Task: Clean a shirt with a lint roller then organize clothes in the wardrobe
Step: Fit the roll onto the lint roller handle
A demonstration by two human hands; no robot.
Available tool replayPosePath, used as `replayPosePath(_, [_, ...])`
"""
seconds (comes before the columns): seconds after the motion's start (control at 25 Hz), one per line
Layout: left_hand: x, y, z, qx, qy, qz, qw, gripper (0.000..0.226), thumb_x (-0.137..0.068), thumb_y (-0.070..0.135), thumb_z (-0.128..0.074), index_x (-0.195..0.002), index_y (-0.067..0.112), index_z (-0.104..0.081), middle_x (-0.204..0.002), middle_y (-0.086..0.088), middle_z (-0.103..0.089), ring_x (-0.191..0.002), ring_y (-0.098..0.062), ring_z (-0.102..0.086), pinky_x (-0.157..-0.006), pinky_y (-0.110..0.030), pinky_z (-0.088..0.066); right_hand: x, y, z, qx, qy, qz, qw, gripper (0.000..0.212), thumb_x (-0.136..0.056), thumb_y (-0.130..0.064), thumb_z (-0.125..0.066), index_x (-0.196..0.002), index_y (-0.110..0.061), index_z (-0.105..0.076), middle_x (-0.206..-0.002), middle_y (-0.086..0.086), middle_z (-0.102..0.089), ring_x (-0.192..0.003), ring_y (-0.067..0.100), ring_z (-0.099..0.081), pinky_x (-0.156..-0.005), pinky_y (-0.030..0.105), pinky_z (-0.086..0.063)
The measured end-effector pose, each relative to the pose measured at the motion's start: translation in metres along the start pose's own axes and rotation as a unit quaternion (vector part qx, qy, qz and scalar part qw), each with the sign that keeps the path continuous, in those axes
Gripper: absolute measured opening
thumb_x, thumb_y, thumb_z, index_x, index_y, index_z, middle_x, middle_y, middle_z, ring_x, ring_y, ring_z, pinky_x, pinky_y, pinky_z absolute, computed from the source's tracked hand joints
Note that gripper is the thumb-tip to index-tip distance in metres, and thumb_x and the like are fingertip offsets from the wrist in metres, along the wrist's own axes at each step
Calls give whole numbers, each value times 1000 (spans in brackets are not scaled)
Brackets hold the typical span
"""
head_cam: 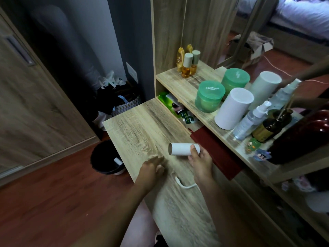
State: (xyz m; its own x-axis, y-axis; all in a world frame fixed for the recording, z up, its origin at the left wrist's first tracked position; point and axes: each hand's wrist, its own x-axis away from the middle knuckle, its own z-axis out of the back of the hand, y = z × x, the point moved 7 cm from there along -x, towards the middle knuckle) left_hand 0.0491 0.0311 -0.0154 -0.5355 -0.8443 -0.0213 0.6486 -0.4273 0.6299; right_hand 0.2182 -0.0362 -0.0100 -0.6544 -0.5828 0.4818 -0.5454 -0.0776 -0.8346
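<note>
A white lint roller roll (180, 149) with a cardboard core lies sideways over the wooden desk top (142, 125). My right hand (200, 161) grips its right end between thumb and fingers. Below that hand a white curved lint roller handle (185, 184) lies on the desk. My left hand (151, 168) hovers low over the desk just left of the roll, motion-blurred, fingers extended, holding nothing. No shirt is in view.
A dark red book (217, 154) lies by the desk's back edge. The shelf (179, 81) carries green jars (210, 97), white cylinders (233, 107), spray bottles and amber bottles. A black bin (106, 159) stands on the floor left of the desk. A wardrobe door (26, 95) is at left.
</note>
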Motion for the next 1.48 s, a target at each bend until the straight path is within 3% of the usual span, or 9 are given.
replayPosePath(0.12, [10,-16,-35,-107,-70,-59,990,26,-74,21,-44,-85,15,-67,-81,-4,-66,-58,-25,-61,-63,-22,-37,-6,-4,-3,5,-7,10,1000,30,-90,-9,-57,-119,-7,-52,-101,3,-60,-84,6,-59,-64,11,-54])
replayPosePath(0.24, [11,-20,-37,-93,-54,-47,993,22,-76,14,-45,-89,16,-63,-79,-7,-61,-61,-28,-57,-60,-31,-52,-9,-6,-7,8,-23,15,1000,27,-90,-9,-56,-117,-8,-54,-103,5,-60,-86,6,-60,-63,10,-53])
replayPosePath(0.32, [5,-24,-13,-8,21,42,999,16,-83,13,-59,-98,10,-61,-84,-12,-60,-72,-33,-57,-66,-35,-50,-11,-5,-11,12,-28,15,999,28,-90,-10,-56,-118,-7,-54,-103,5,-61,-87,7,-60,-62,10,-53])
replayPosePath(0.4, [3,-24,22,116,132,142,974,22,-83,23,-69,-101,11,-62,-90,-6,-64,-81,-23,-60,-72,-32,-47,-11,-7,-15,10,-39,16,999,26,-91,-12,-55,-117,-7,-54,-98,1,-62,-87,7,-60,-63,10,-54])
replayPosePath(0.48, [3,-6,51,227,205,145,941,20,-83,27,-70,-100,18,-63,-96,4,-66,-86,-11,-63,-77,-25,-51,-9,-6,-20,7,-60,11,998,20,-93,-13,-52,-112,-7,-54,-96,1,-62,-88,9,-60,-65,11,-54])
replayPosePath(0.68, [3,37,79,231,215,33,948,22,-79,22,-75,-99,21,-68,-97,12,-62,-90,-6,-63,-76,-15,-51,-1,-1,-42,8,-140,-16,990,21,-95,-18,-48,-109,-6,-58,-108,11,-63,-99,16,-62,-77,16,-54])
replayPosePath(0.88, [6,37,89,199,249,14,948,23,-75,18,-78,-97,14,-71,-92,6,-63,-88,3,-58,-73,-4,-44,7,-15,-52,17,-166,9,986,27,-95,-16,-48,-116,-1,-54,-108,10,-62,-101,16,-61,-82,17,-53])
replayPosePath(1.16, [13,43,86,258,249,4,934,23,-75,22,-74,-96,15,-70,-101,7,-65,-96,2,-59,-79,-19,-51,14,-16,-54,18,-187,6,982,21,-96,-17,-46,-109,-5,-57,-103,8,-64,-96,14,-62,-84,20,-52])
replayPosePath(1.48, [12,51,78,310,214,34,926,18,-77,12,-75,-93,20,-73,-110,13,-63,-105,2,-59,-82,-14,-49,14,-21,-52,-4,-191,6,982,17,-96,-17,-46,-104,-10,-59,-107,9,-63,-99,14,-61,-86,19,-52])
